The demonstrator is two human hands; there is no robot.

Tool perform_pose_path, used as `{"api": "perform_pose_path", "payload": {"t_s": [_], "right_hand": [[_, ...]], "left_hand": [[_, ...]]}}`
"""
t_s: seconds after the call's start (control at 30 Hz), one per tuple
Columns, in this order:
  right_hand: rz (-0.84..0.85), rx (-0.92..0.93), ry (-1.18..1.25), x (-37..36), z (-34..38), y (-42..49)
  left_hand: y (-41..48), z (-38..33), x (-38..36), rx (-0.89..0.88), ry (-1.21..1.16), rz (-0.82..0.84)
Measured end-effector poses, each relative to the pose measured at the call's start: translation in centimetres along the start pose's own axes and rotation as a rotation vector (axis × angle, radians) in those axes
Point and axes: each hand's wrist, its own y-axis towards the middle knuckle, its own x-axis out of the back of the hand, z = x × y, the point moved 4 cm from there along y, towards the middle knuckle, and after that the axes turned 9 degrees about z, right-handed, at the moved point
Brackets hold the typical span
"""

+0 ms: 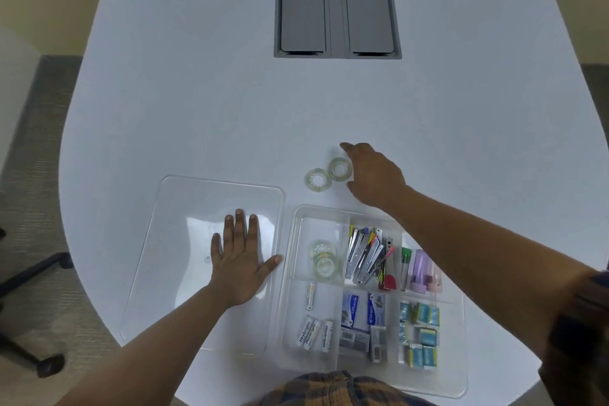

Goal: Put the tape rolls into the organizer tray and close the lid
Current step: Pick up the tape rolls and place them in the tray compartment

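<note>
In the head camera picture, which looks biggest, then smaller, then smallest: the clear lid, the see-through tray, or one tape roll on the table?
1. Organizer tray and clear lid: they look about alike, so no ranking.
2. Tape roll on the table: by far the smallest.

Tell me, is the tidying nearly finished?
About halfway. Two tape rolls already sit in the organizer tray. The right hand is reaching for two loose rolls on the table. The left hand rests on the lid, not yet closed.
</note>
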Motion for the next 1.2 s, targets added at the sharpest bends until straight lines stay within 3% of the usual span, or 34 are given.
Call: {"api": "perform_pose_path", "payload": {"t_s": [0.13, 0.43, 0.6, 0.73, 0.9, 1.2], "right_hand": [[0.037, -0.011, -0.079, -0.8, 0.2, 1.0], [-0.072, -0.035, -0.098, -0.8, 0.3, 0.8], [-0.182, -0.046, 0.085, 0.5, -0.2, -0.8], [-0.283, 0.061, 0.205, 1.2, 1.6, -3.7], [-0.177, 0.228, 0.161, -0.7, 4.6, -8.3], [0.021, 0.287, -0.083, -6.7, 7.2, -10.9]], "left_hand": [[-0.1, -0.1, 0.1, 0.005, 0.006, 0.007], [0.0, 0.0, 0.0, -0.004, -0.003, 0.004], [-0.1, 0.0, 0.0, 0.001, -0.003, -0.004], [0.1, 0.1, -0.1, -0.002, -0.001, -0.001], [0.2, 0.2, -0.2, -0.004, -0.003, -0.001], [0.0, 0.1, -0.1, -0.007, 0.010, -0.006]]}}
